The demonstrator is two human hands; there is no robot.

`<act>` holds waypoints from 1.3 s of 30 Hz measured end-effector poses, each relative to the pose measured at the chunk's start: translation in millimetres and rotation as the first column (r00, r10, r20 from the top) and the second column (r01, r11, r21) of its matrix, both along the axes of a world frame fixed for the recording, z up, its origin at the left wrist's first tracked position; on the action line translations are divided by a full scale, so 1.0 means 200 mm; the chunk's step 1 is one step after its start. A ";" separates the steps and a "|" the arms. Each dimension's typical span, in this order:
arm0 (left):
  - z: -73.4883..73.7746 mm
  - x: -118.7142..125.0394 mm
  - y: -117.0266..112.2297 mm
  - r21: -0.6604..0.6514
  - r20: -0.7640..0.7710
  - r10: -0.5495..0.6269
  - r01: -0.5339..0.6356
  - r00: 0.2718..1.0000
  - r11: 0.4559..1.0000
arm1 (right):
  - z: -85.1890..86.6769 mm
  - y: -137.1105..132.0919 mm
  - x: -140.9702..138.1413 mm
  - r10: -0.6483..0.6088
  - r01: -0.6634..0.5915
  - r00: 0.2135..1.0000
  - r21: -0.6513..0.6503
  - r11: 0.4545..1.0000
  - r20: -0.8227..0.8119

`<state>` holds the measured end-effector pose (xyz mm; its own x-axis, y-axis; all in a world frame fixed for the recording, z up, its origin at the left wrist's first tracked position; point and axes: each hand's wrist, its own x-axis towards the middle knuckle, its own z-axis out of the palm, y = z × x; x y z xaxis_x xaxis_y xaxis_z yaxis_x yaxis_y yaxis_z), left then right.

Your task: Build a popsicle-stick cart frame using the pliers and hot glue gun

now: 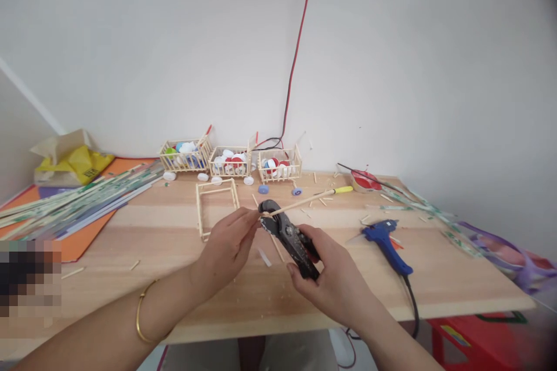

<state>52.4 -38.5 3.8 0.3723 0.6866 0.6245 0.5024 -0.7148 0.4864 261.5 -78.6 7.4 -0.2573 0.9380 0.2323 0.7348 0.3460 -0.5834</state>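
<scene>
My right hand (331,278) is closed around the handles of black cutting pliers (287,235), whose jaws sit at the near end of a long wooden skewer (304,202) with a yellow far tip. My left hand (228,246) pinches that same end of the skewer right beside the jaws. Both hands hover just above the wooden table (174,278). A rectangular frame of sticks (215,206) lies flat just beyond my left hand.
Three small stick carts (230,161) filled with bottle caps stand at the back by the wall. A blue glue gun (385,237) lies to the right, a tape roll (364,181) behind it. A pile of wrapped sticks (78,200) and a yellow bag (73,159) lie left.
</scene>
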 end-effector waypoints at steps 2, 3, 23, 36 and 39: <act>0.00 0.00 0.00 0.005 -0.010 0.001 -0.001 1.000 1.000 | 0.00 -0.01 0.00 0.005 -0.005 1.000 0.003 1.000 -0.022; 0.00 0.00 0.00 0.004 -0.015 0.001 -0.001 1.000 1.000 | 0.00 -0.01 0.01 0.005 -0.005 1.000 0.011 1.000 -0.027; -0.04 0.00 0.01 0.027 -0.106 0.018 -0.016 0.994 1.000 | 0.02 0.04 0.00 0.003 0.007 0.994 -0.091 0.996 0.113; -0.09 0.06 -0.01 -0.357 -0.192 -0.069 -0.004 0.979 0.934 | -0.02 0.05 0.11 0.125 -0.063 0.953 -0.220 0.973 0.277; -0.12 0.07 0.01 -0.443 -0.206 -0.060 -0.038 0.977 0.896 | -0.04 0.08 0.11 0.160 -0.095 0.956 -0.258 0.962 0.247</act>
